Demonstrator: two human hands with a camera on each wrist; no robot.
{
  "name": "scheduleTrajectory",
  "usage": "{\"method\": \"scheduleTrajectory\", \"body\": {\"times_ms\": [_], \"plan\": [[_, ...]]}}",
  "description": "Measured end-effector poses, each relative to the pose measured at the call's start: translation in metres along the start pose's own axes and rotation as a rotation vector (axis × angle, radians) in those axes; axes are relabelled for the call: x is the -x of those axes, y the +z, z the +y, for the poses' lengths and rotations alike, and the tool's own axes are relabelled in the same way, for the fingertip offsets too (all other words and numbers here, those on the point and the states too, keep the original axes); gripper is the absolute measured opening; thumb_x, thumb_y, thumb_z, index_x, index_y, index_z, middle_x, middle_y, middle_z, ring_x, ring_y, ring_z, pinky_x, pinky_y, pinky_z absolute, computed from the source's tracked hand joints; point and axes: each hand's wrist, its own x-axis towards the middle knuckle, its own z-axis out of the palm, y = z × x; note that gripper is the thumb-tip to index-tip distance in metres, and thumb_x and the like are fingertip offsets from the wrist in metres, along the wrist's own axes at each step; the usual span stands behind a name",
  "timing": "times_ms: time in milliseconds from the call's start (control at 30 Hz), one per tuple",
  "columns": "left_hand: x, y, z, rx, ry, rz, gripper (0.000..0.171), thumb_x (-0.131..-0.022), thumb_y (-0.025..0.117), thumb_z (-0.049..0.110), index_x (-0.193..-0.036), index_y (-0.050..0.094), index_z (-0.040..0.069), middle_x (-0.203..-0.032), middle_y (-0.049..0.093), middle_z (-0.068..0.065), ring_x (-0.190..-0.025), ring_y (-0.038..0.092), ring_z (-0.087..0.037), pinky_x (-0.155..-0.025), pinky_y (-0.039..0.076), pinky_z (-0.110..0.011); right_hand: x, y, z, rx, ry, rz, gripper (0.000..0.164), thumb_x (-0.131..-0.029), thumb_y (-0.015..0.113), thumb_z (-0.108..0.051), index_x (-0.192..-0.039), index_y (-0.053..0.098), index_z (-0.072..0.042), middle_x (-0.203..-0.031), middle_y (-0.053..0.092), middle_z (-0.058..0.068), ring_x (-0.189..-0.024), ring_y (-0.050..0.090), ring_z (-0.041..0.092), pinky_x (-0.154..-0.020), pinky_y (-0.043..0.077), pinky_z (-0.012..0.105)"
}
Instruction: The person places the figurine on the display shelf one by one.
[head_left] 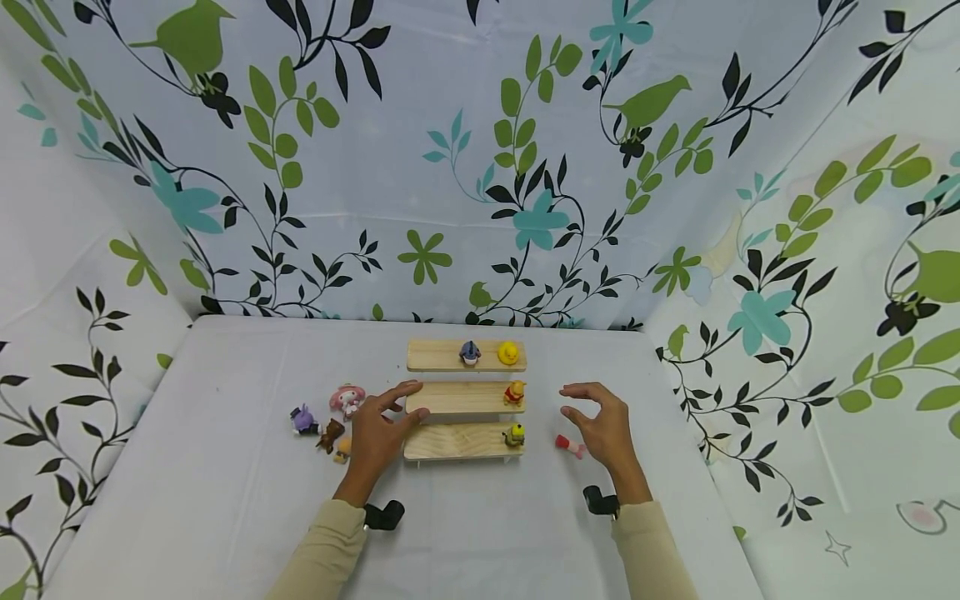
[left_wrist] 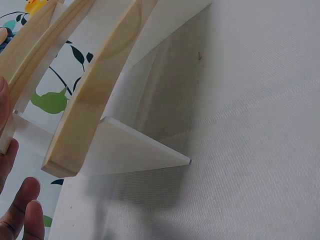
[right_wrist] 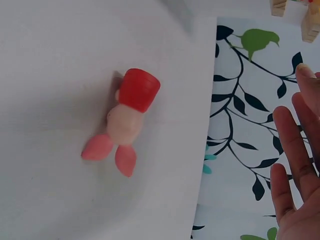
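Note:
A three-tier wooden display shelf point(head_left: 457, 442) with white side supports stands in front of me. My left hand point(head_left: 378, 429) is at the left end of its middle board point(head_left: 457, 398), index finger and thumb spread apart near the board's edges. In the left wrist view, the fingertips point(left_wrist: 4, 95) overlap that board's end. To the right of the shelf, my right hand point(head_left: 603, 425) has thumb and fingers apart, nothing between them. Beside it on the table lies a piglet figurine point(head_left: 570, 446) with a red body and pink ears; the right wrist view shows this figurine point(right_wrist: 125, 122) lying down.
A donkey figurine point(head_left: 470, 353) and a yellow figurine point(head_left: 508, 353) stand on the top board. A bear figurine point(head_left: 514, 392) is on the middle board, a yellow-green figurine point(head_left: 513, 434) on the lowest. Left of my left hand are several figurines, including a purple one point(head_left: 303, 420) and a pink-hooded one point(head_left: 347, 400).

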Motion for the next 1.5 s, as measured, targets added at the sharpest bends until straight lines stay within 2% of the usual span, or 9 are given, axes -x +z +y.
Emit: {"method": "scheduleTrajectory", "body": {"times_ms": [300, 433, 733, 900, 1033, 1233, 1400, 1500], "plan": [[0.000, -0.001, -0.001, -0.006, 0.000, 0.000, 0.044, -0.088, 0.087, 0.038, -0.131, 0.077, 0.033, -0.138, 0.073, 0.008, -0.104, 0.066, -0.020, -0.081, 0.049, -0.030, 0.014, 0.000, 0.018, 0.024, 0.089, -0.078, 0.033, -0.089, 0.086, -0.005, -0.117, 0.079, -0.020, -0.119, 0.078, 0.006, -0.117, 0.070, 0.030, -0.113, 0.047, 0.062], [0.001, -0.002, -0.001, -0.008, 0.004, 0.000, 0.044, -0.088, 0.087, 0.037, -0.131, 0.077, 0.032, -0.138, 0.073, 0.007, -0.104, 0.066, -0.021, -0.081, 0.049, -0.030, 0.018, 0.002, 0.025, 0.021, 0.122, -0.107, 0.033, -0.088, 0.085, -0.002, -0.116, 0.079, -0.019, -0.118, 0.079, 0.009, -0.114, 0.072, 0.030, -0.111, 0.050, 0.059], [0.000, -0.001, 0.000, -0.020, -0.012, -0.006, 0.044, -0.088, 0.087, 0.039, -0.131, 0.077, 0.033, -0.137, 0.074, 0.008, -0.104, 0.066, -0.020, -0.081, 0.050, -0.031, 0.026, 0.005, 0.036, 0.036, 0.177, -0.162, 0.034, -0.088, 0.084, 0.001, -0.116, 0.079, -0.019, -0.118, 0.079, 0.005, -0.112, 0.073, 0.026, -0.105, 0.056, 0.053], [-0.001, -0.001, 0.000, -0.015, -0.015, -0.005, 0.043, -0.089, 0.087, 0.036, -0.131, 0.077, 0.033, -0.137, 0.074, 0.007, -0.105, 0.065, -0.020, -0.081, 0.050, -0.031, 0.028, 0.007, 0.041, 0.060, 0.204, -0.187, 0.035, -0.088, 0.083, 0.003, -0.114, 0.080, -0.020, -0.114, 0.080, 0.001, -0.111, 0.072, 0.024, -0.095, 0.060, 0.042], [-0.001, -0.001, -0.001, -0.011, -0.007, -0.004, 0.043, -0.088, 0.088, 0.035, -0.130, 0.077, 0.033, -0.137, 0.074, 0.007, -0.104, 0.065, -0.020, -0.081, 0.050, -0.031, 0.029, 0.008, 0.042, 0.076, 0.214, -0.189, 0.035, -0.087, 0.083, 0.005, -0.111, 0.080, -0.020, -0.111, 0.080, 0.000, -0.109, 0.072, 0.022, -0.092, 0.060, 0.037], [-0.002, 0.000, -0.003, 0.011, 0.038, -0.002, 0.044, -0.087, 0.089, 0.033, -0.129, 0.078, 0.030, -0.137, 0.074, 0.004, -0.103, 0.068, -0.024, -0.079, 0.053, -0.032, 0.029, 0.011, 0.044, 0.099, 0.226, -0.165, 0.033, -0.086, 0.082, 0.007, -0.107, 0.081, -0.018, -0.107, 0.080, 0.000, -0.105, 0.073, 0.021, -0.094, 0.060, 0.042], [-0.002, 0.000, -0.004, 0.022, 0.044, -0.009, 0.043, -0.087, 0.089, 0.034, -0.129, 0.078, 0.030, -0.137, 0.074, 0.005, -0.103, 0.068, -0.024, -0.079, 0.054, -0.037, 0.027, 0.014, 0.046, 0.101, 0.238, -0.132, 0.032, -0.085, 0.080, 0.011, -0.104, 0.081, -0.015, -0.104, 0.080, 0.003, -0.099, 0.074, 0.021, -0.080, 0.058, 0.027], [-0.002, 0.000, -0.004, 0.023, 0.041, -0.011, 0.043, -0.088, 0.089, 0.035, -0.129, 0.078, 0.031, -0.137, 0.074, 0.005, -0.103, 0.067, -0.022, -0.080, 0.054, -0.038, 0.027, 0.016, 0.047, 0.087, 0.246, -0.124, 0.030, -0.085, 0.079, 0.012, -0.103, 0.081, -0.013, -0.104, 0.080, 0.006, -0.098, 0.074, 0.022, -0.072, 0.056, 0.022]]}}
